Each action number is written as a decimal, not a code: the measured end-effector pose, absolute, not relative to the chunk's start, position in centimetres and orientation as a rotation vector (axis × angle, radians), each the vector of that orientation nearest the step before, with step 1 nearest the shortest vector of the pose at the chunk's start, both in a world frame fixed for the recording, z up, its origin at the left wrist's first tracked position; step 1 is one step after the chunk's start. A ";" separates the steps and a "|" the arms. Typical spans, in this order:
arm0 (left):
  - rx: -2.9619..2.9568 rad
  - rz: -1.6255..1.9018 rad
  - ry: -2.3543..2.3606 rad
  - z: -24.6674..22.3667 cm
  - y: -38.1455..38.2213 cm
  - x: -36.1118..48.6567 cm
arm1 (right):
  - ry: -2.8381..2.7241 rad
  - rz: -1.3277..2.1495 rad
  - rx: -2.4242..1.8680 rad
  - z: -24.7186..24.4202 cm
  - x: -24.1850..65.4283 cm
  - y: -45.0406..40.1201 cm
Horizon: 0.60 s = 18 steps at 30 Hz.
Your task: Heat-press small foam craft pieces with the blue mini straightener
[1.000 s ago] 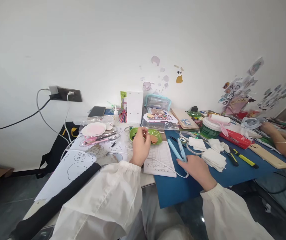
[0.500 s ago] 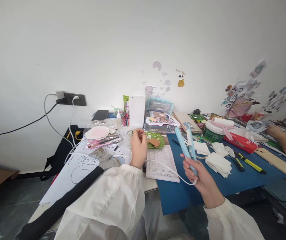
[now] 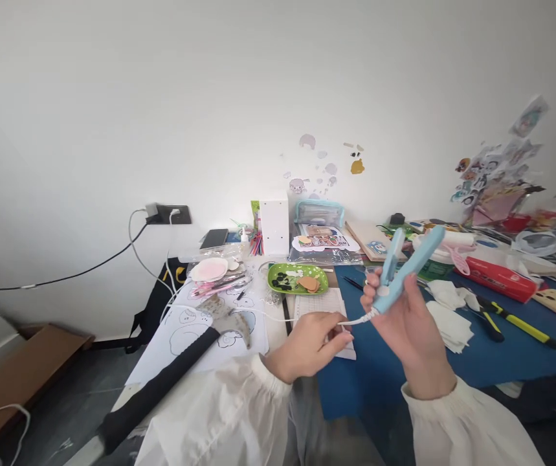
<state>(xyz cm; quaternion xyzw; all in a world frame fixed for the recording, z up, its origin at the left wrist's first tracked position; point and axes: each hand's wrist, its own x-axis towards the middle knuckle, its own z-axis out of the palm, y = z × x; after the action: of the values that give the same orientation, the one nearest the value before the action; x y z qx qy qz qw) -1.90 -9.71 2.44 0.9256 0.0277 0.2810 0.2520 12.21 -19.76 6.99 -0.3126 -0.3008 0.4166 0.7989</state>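
Observation:
My right hand is wrapped round a light blue hair-straightener-like tool, its two arms spread apart and pointing up. A white cord runs from the tool's lower end. My left hand is closed on this cord close to the tool, above a printed form at the front of the table. Just beyond, a green tray holds black, white and brown pieces.
A hammer-like tool with a black handle lies on drawn sheets at left. On the blue mat are white tissues, a yellow-black cutter and a red box. A wall socket holds plugs.
My left hand has come down and rightward from beside the tray onto the cord. My right hand has turned the blue tool, now tilted right. The view has shifted somewhat left.

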 end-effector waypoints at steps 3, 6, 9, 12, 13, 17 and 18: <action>2.641 0.751 0.221 2.9 -9.1 -2.4 | -0.786 0.705 -0.747 8.3 13.4 -19.9; 2.722 0.757 0.346 4.0 -7.2 -2.7 | -0.869 0.582 -0.779 9.5 14.1 -20.4; 2.799 0.708 0.440 5.4 -5.1 -2.8 | -0.872 0.557 -0.761 10.4 14.1 -20.8; 2.871 0.639 0.612 6.4 -3.7 -4.2 | -0.874 0.570 -0.729 10.8 14.0 -21.0; 2.887 0.619 0.699 6.6 -3.5 -5.2 | -0.878 0.573 -0.721 10.9 14.1 -20.9; 2.883 0.485 1.160 5.5 -4.6 -12.3 | -0.913 0.611 -0.733 10.4 14.7 -20.4; 2.861 0.440 1.298 4.9 -5.2 -14.4 | -0.924 0.616 -0.741 10.3 14.8 -20.2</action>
<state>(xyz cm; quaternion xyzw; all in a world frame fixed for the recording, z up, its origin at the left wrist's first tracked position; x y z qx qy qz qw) -14.38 -5.17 4.88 0.9018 0.4090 0.1386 -0.0152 14.81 -20.24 10.25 -0.3436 -0.4283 0.2855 0.7855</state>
